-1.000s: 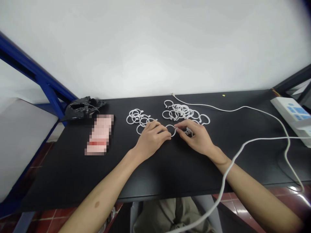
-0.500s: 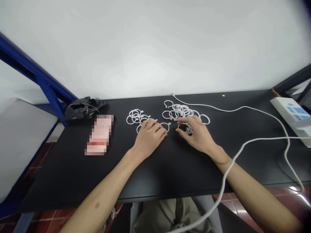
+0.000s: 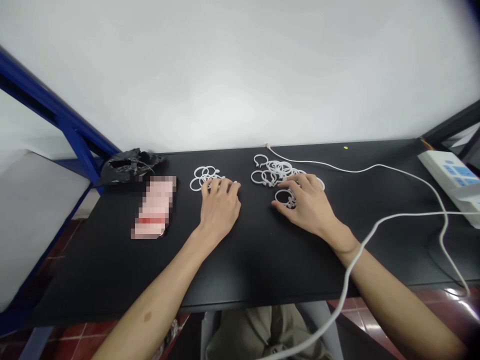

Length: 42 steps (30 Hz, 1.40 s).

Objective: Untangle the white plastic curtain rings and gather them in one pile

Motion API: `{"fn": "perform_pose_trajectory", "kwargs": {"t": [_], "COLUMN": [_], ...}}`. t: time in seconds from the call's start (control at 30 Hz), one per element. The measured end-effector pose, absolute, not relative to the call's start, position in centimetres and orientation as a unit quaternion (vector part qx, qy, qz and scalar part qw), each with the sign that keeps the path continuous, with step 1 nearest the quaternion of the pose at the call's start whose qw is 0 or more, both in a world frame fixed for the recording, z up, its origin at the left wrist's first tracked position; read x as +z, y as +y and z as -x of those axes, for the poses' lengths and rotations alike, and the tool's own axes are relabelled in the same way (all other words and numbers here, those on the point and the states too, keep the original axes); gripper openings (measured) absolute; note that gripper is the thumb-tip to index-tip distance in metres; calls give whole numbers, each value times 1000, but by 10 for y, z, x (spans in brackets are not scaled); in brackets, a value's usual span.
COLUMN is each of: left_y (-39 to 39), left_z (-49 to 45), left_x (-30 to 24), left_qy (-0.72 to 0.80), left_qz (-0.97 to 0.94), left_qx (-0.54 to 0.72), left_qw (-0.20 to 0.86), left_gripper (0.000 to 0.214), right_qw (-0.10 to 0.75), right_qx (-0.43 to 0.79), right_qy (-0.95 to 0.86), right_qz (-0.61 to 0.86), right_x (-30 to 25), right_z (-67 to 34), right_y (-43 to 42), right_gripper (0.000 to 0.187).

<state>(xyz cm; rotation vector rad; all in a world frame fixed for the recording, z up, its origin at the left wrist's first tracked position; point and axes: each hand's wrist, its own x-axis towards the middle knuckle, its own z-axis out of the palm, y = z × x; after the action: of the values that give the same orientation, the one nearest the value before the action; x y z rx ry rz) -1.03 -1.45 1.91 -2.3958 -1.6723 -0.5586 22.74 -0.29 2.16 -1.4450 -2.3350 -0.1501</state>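
Observation:
Several white plastic curtain-type rings with small knobbed ends lie on the black table in two groups. Over the near edge of the left group of rings [image 3: 199,171] rests my left hand [image 3: 220,207], palm down with fingers spread, hiding part of them. My right hand [image 3: 308,205] lies on the near side of the bigger right group of rings [image 3: 258,177], its thumb and fingers apart. Between that thumb and index finger, one ring [image 3: 284,190] lies on the table. The right palm and fingers cover some other rings.
A pinkish pixelated object [image 3: 156,205] and a crumpled black plastic bag [image 3: 129,167] are on the left. A white cable [image 3: 348,171] runs across the right side and over my right forearm. A white box [image 3: 450,175] stands at the right end; a wall rises behind the table [image 3: 240,270].
My left hand has moved left, pushing its rings slightly left into a tighter group. My right hand has shifted a little to the right over its group.

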Motion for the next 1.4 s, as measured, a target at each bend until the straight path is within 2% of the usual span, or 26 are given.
{"fn": "perform_pose_trajectory", "kwargs": {"t": [0.1, 0.23, 0.43, 0.57, 0.77, 0.93, 1.4], "left_y": [-14, -14, -15, -16, -14, -14, -18], "left_z": [8, 7, 4, 2, 3, 5, 3], "left_x": [17, 12, 11, 11, 13, 15, 15], "left_qy": [-538, -504, -439, -368, -317, -321, -328], "left_qz": [814, 834, 862, 880, 876, 885, 897], "left_qx": [-208, -220, -252, -296, -355, -335, -297], "left_qw": [68, 48, 14, 42, 76, 53, 6], "left_gripper": [23, 19, 20, 25, 11, 8, 12], "right_qw": [172, 168, 241, 270, 311, 353, 327], "right_qx": [-62, -59, 2, 83, 154, 164, 197], "right_qy": [-829, -824, -846, -859, -845, -818, -817], "right_qz": [528, 538, 476, 426, 406, 423, 432], "right_x": [22, 20, 21, 24, 25, 26, 29], "right_z": [-230, -232, -228, -223, -220, -219, -217], "right_y": [-3, -1, -4, -9, -12, -12, -14], "right_gripper": [45, 38, 35, 38, 42, 28, 13]}}
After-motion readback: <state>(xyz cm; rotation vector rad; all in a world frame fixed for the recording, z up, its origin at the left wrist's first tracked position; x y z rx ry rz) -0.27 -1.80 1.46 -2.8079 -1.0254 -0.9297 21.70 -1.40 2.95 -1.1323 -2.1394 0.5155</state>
